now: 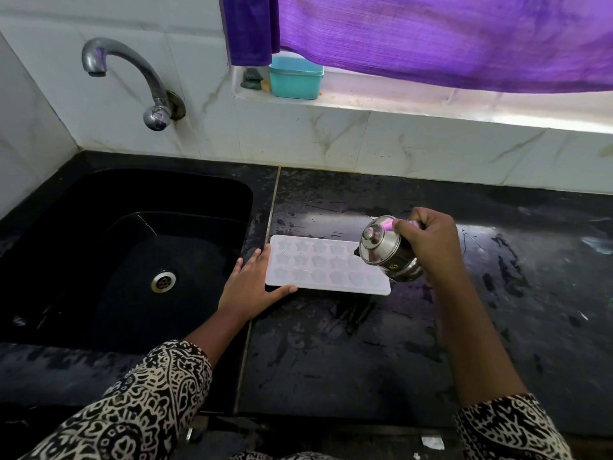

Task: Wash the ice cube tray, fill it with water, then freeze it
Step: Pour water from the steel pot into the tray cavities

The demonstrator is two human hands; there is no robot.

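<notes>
White ice cube tray (326, 267) flat on the black countertop (365, 343), just right of the sink (126, 247). Left hand (252, 287) lies open, fingers spread against the tray's left end. Right hand (428, 240) grips a tilted lidded steel pot (386, 249), its spout over the tray's right end.

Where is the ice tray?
The ice cube tray lies on the black counter, just right of the sink, between the left hand and right hand.

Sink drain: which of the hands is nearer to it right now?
Left. The left hand rests at the ice cube tray's left end, just beside the sink drain. The right hand holds the steel jug beyond the tray's far end.
</notes>
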